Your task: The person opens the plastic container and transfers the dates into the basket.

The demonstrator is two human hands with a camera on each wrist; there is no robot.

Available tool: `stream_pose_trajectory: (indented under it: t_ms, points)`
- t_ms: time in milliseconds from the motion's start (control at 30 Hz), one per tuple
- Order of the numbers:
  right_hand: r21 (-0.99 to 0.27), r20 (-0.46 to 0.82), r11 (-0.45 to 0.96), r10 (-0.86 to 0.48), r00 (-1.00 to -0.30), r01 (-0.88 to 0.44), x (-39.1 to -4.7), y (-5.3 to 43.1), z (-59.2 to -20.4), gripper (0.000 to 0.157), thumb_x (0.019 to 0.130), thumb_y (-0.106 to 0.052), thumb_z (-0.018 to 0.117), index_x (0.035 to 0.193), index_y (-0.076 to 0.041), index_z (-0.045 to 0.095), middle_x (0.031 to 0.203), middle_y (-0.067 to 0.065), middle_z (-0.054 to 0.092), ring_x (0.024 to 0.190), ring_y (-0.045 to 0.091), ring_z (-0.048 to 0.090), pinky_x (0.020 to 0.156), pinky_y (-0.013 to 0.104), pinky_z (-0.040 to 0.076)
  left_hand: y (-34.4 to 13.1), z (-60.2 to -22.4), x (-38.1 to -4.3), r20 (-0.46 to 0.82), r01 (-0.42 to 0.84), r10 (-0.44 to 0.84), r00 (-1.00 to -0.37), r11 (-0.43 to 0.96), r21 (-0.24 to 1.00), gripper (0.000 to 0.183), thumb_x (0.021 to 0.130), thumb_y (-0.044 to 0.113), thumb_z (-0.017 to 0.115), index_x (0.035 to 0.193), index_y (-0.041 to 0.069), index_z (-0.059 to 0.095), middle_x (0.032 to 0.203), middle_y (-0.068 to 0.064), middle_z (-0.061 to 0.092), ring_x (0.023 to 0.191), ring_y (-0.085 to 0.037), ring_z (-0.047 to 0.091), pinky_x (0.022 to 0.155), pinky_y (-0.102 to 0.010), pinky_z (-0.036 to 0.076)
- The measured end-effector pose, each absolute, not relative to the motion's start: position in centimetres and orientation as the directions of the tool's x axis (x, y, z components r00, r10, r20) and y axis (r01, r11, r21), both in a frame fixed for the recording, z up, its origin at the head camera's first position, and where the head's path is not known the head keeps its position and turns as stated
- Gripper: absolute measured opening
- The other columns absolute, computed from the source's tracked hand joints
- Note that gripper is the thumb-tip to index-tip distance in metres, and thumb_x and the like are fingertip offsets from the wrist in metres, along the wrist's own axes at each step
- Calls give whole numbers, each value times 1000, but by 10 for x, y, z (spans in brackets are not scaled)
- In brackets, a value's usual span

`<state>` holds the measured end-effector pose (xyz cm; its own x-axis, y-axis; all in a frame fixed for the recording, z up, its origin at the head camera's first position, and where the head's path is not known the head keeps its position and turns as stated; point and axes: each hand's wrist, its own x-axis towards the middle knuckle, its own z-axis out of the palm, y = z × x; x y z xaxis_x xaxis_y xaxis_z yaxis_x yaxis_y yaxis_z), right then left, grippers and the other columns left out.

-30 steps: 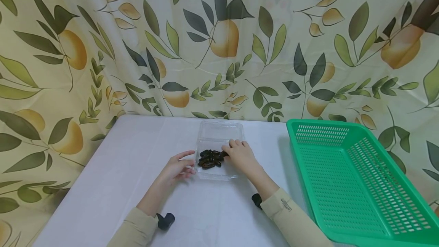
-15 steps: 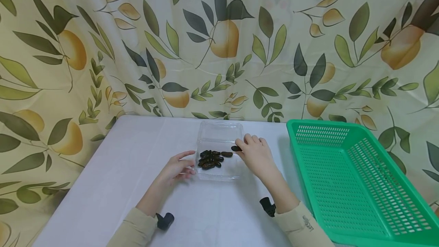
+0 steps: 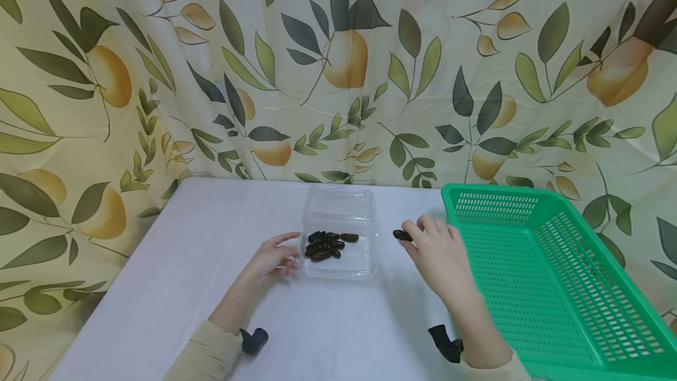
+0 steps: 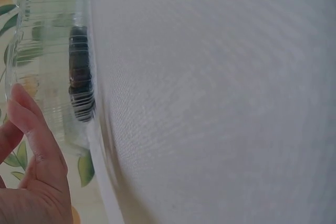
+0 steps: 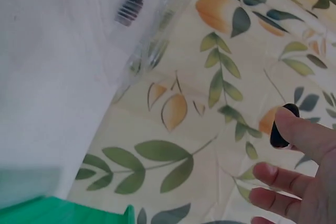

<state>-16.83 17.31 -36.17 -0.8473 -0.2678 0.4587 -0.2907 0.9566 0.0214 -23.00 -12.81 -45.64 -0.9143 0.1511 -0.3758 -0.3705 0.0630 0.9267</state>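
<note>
A clear plastic clamshell box stands on the table with its lid tipped back. Dark brown dates are heaped in its left half, and one single date lies a little apart to their right. My left hand is at the box's left side, fingers loosely spread and fingertips right at the wall. Between the box and the green basket, my right hand pinches one date with thumb and finger, above the table. In the right wrist view this date pokes out past the thumb; the other fingers are half bent.
A large green plastic basket with perforated walls takes up the right side of the table. The table has a white cloth. Behind it hangs a curtain printed with fruit and leaves.
My right hand has lifted one date out of the box and carried it rightward, towards the basket. Another date now shows apart from the heap. The left hand has stayed in place.
</note>
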Motion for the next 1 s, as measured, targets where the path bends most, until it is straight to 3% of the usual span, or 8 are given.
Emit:
stream_pose_trajectory:
  t_ms: [533,1000]
  points:
    - [-41,492,974,-176,-853,-224,-133,226,-361,30,75,-17,72,102,-11,59,93,12,55,80,32,52,75,51,40,-127,-458,-232,-394,-391,158,-906,51,919,47,87,6,55,133,12,47,83,-12,64,58,-13,63,51,-22,50]
    - [-20,366,991,-115,-924,-131,-121,274,-378,28,81,-17,66,106,-11,54,96,17,54,81,33,49,70,52,39,-127,-456,-231,-391,-385,155,-907,70,920,46,87,8,57,132,13,48,88,-15,65,59,-13,63,52,-21,50]
